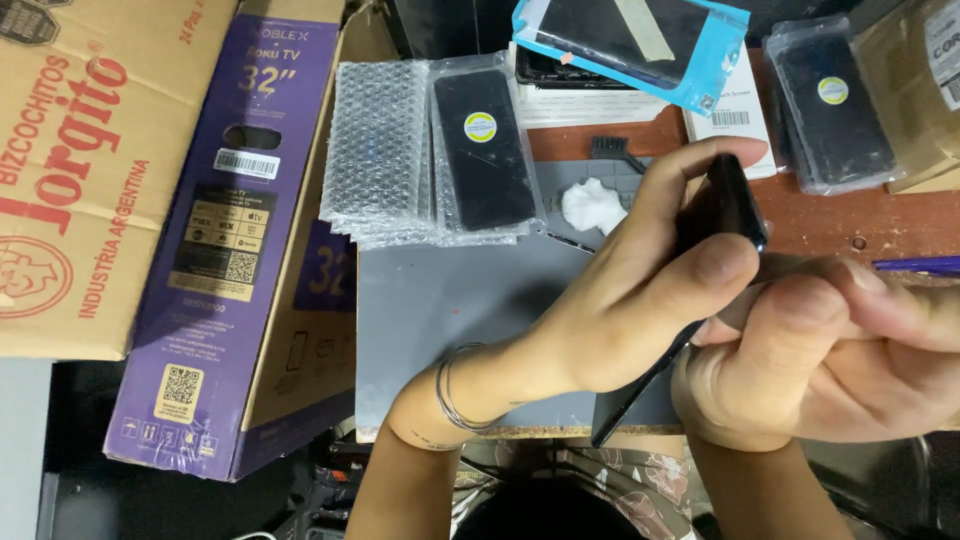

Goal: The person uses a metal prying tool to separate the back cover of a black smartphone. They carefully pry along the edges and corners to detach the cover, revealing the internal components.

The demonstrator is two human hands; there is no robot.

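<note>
the phone [722, 205], a thin black slab, is up off the tabletop [900, 225] and held edge-on to the camera between both hands, above the near right part of the grey mat [450, 310]. its lower edge runs down toward the mat's front rim.

judging by how things lie, the work looks to be in its middle: the phone is out of any wrapping and in hand, no part of it seems to lie loose on the mat, and whether its screen or back is lifted cannot be told from this angle. wrapped spares are untouched, so whatever is to be fitted or packed seems not yet done.

the left hand [640, 300] comes in from below, wrist bent, a thin bangle [452, 390] on it; its grip is closed on the phone, forefinger stretched along the top edge and thumb pressed on the near face. the right hand [830, 350] comes in from the right, fingers curled shut about the phone's lower part, thumb lying across toward the left thumb.

farther out: a white wad [592, 205] on the mat, a bubble-wrapped screen [485, 150] with a yellow sticker, more bubble wrap [378, 140], another bagged screen [835, 105], a blue-edged sleeve [640, 40], and cardboard boxes [230, 240] to the left.
</note>
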